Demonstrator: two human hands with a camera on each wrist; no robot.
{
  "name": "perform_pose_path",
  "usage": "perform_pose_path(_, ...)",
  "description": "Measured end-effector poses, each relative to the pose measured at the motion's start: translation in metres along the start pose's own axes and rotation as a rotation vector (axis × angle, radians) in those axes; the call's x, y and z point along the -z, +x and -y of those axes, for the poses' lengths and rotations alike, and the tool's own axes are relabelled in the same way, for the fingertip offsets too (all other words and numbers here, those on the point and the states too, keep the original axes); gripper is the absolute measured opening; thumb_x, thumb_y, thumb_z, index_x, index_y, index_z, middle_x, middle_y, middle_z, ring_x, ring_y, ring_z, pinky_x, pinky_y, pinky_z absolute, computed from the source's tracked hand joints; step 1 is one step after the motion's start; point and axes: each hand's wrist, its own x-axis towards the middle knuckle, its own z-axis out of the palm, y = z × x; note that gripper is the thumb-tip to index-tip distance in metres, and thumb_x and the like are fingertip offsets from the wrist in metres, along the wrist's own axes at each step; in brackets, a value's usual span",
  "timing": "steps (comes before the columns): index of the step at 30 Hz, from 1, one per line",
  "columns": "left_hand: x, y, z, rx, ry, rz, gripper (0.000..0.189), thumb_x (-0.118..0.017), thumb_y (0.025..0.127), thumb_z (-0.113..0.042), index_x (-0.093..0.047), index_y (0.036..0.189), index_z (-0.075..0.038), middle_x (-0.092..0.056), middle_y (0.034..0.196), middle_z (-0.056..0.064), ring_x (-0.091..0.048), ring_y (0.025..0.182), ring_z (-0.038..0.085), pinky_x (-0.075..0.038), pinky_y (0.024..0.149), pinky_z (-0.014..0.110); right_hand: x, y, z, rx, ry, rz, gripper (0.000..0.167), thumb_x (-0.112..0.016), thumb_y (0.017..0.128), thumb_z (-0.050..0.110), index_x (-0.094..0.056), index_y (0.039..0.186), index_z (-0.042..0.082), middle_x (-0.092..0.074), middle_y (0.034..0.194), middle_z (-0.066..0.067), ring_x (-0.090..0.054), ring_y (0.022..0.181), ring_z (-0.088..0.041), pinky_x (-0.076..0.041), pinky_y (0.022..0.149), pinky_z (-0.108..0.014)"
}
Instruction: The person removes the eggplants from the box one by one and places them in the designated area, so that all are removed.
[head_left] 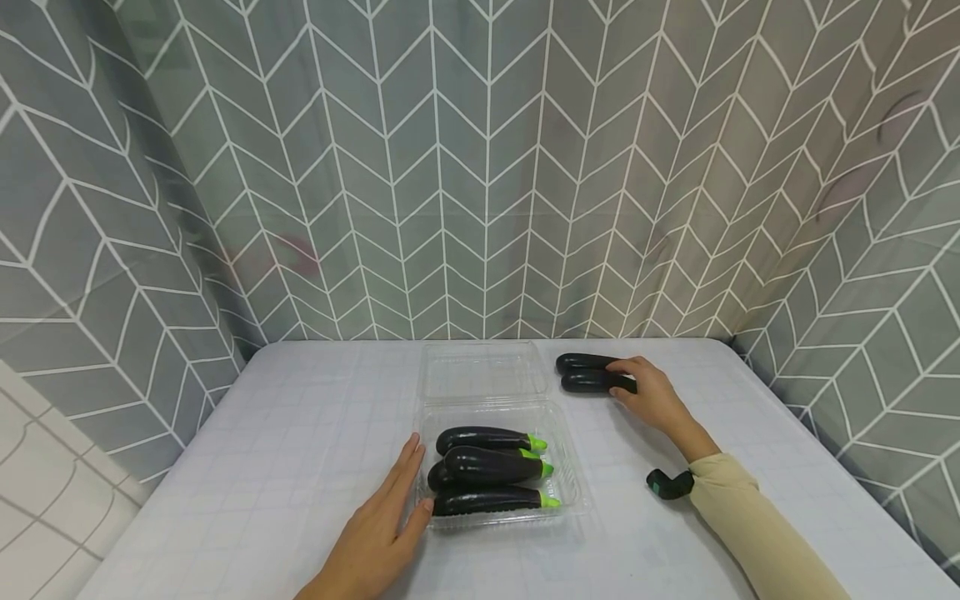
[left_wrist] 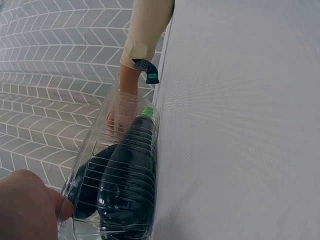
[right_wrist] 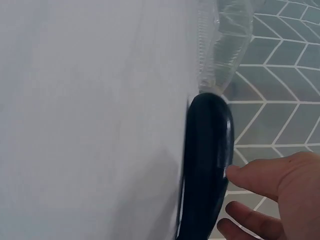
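A person's two hands are working at a white table backed by a grey curtain with a white chevron pattern. The right hand is reaching to the far right of the table and resting on two loose eggplants, dark, glossy and lying side by side; its fingers are curving over the nearer one, though how firmly they are gripping is hard to tell. In the right wrist view the fingertips are touching the shiny black skin.

The left hand is lying flat with straight fingers, its thumb pressing the left edge of a clear plastic tray near the table's middle. The tray's hinged lid is lying open behind it. Four eggplants in the tray are stacked lengthwise, bright green stems pointing right.

The hand is covering the stem ends of the loose pair. The lowest eggplant in the pile is mostly hidden. A beige sleeve is running off the bottom edge.
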Motion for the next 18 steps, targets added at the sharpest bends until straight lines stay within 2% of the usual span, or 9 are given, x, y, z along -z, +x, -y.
perform_pose_path(6, 0.000, 0.001, 0.000, 0.008, 0.007, 0.006, 0.070, -0.059, 0.106, -0.031, -0.027, 0.167, -0.019, -0.016, 0.172, -0.008, -0.036, 0.148, 0.027, -0.040, 0.112, 0.057, 0.005, -0.003, 0.009, 0.021, 0.025, -0.037, 0.037, -0.076, 0.092, 0.003, -0.068, 0.127, -0.006, -0.061, 0.129, -0.028, -0.056, 0.123, -0.050, -0.042, 0.103, -0.065)
perform_pose_path(13, 0.000, 0.001, 0.000, 0.008, 0.005, 0.008, 0.070, -0.058, 0.107, -0.031, -0.026, 0.167, -0.019, -0.016, 0.172, -0.008, -0.036, 0.148, 0.027, -0.040, 0.112, 0.056, 0.009, -0.002, 0.022, 0.092, 0.060, -0.104, 0.034, -0.078, 0.090, 0.001, -0.070, 0.122, -0.006, -0.065, 0.123, -0.025, -0.062, 0.112, -0.045, -0.047, 0.096, -0.062)
perform_pose_path(18, 0.000, 0.000, -0.001, 0.009, -0.005, 0.007, 0.069, -0.059, 0.106, -0.030, -0.027, 0.167, -0.019, -0.017, 0.172, -0.008, -0.036, 0.148, 0.026, -0.040, 0.112, 0.056, 0.009, -0.003, 0.031, 0.127, 0.078, -0.128, 0.033, -0.079, 0.089, 0.000, -0.071, 0.120, -0.006, -0.067, 0.121, -0.023, -0.064, 0.110, -0.043, -0.048, 0.096, -0.060)
